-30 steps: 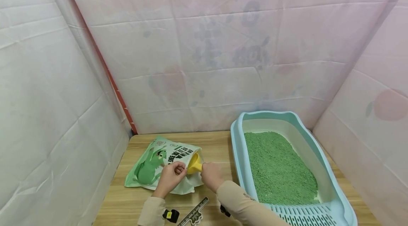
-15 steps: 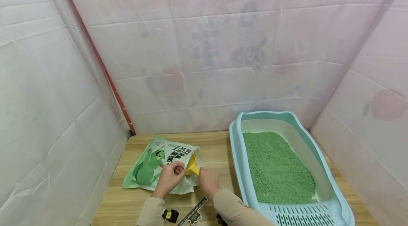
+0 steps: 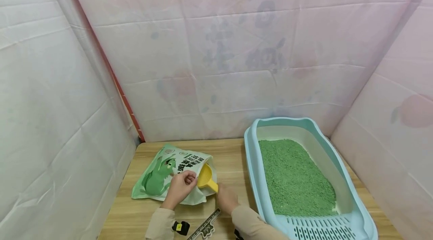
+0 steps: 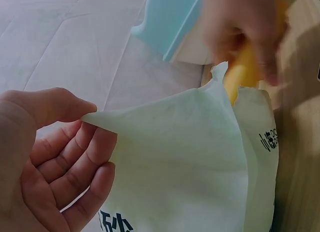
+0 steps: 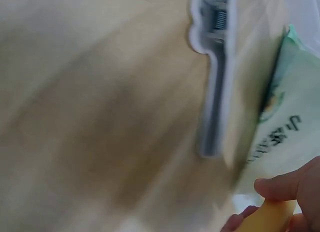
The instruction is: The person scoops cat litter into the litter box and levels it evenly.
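A green and white cat litter bag (image 3: 159, 176) lies on the wooden table with its mouth facing right. Between thumb and fingers my left hand (image 3: 182, 187) pinches the upper edge of that mouth, and the left wrist view shows the edge pulled taut. My right hand (image 3: 227, 198) grips the handle of a yellow scoop (image 3: 205, 176), whose bowl sits in the bag's opening. In the right wrist view, the thumb presses along the yellow handle (image 5: 267, 219). What lies deeper in the bag is hidden.
A light blue litter box (image 3: 252, 164) with green litter (image 3: 297, 180) stands to the right, its slotted step (image 3: 318, 228) toward me. A sealing clip (image 3: 206, 225) lies on the table (image 3: 230, 153) in front of the bag. White sheets (image 3: 220, 82) hang around.
My right hand and the scoop first shift slightly left, then back right and a little nearer to me, showing more of the scoop's bowl. The left hand keeps its pinch on the bag.
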`<state>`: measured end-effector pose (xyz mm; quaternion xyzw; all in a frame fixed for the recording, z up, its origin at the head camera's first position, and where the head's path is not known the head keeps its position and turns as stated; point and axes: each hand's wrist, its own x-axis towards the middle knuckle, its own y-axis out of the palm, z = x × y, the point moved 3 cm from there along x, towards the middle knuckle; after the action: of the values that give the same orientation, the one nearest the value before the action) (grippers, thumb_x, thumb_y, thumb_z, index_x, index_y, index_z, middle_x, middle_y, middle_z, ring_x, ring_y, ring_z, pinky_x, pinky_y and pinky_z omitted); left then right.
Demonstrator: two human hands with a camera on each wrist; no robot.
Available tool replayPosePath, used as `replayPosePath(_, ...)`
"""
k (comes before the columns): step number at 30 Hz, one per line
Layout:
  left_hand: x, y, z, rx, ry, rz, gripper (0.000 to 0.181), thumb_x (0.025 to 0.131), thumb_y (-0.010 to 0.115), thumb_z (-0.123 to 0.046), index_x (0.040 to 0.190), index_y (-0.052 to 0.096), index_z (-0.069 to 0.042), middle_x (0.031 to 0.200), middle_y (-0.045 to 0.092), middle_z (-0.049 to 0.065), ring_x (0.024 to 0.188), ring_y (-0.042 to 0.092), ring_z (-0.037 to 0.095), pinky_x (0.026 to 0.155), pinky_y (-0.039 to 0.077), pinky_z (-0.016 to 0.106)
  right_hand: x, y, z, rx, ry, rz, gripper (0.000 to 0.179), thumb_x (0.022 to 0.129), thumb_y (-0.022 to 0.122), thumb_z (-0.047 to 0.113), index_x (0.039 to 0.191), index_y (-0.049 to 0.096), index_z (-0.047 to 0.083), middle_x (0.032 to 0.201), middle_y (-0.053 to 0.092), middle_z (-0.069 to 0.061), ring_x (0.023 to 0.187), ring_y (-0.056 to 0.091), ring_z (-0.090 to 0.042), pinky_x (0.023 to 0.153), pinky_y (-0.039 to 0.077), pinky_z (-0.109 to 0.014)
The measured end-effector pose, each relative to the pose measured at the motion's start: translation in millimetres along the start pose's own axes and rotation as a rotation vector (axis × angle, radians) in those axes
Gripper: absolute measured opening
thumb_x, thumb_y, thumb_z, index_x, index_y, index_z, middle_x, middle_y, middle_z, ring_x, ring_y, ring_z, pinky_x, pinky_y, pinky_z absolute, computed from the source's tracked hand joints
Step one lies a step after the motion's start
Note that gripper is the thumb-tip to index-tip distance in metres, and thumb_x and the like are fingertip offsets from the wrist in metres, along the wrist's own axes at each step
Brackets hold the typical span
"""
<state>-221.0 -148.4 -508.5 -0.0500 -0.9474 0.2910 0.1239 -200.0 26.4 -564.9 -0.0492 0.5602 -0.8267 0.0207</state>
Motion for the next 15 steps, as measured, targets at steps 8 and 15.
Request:
replayPosePath(8,0.2,-0.9,-0.6,-0.011,-0.017,0.015,0.006,0.084,0.07,-0.007,0.088,0.069,-0.003,0.077,0.069,0.005,0.065,0.054,-0.004,0.061,0.05,0.016,-2.0,12,-8,0.078,0.067,0.092,0.017,0.078,0.069,0.007,0.09,0.057,0.006,0.071,0.06,-0.011,0.062,0.058,-0.027,0.051,0.045,-0.039)
replayPosePath(15,0.2,-0.9,0.0,-0.034,-0.019,0.02,0.006,0.084,0.07,-0.008,0.088,0.069,-0.003,0.077,0.069,0.006,0.065,0.054,-0.004,0.061,0.05,0.016,-0.7,13,-11,0.161,0.095,0.127,0.028,0.072,0.065,0.001,0.099,0.059,0.0,0.073,0.061,-0.012,0.064,0.055,-0.024,0.054,0.044,-0.038)
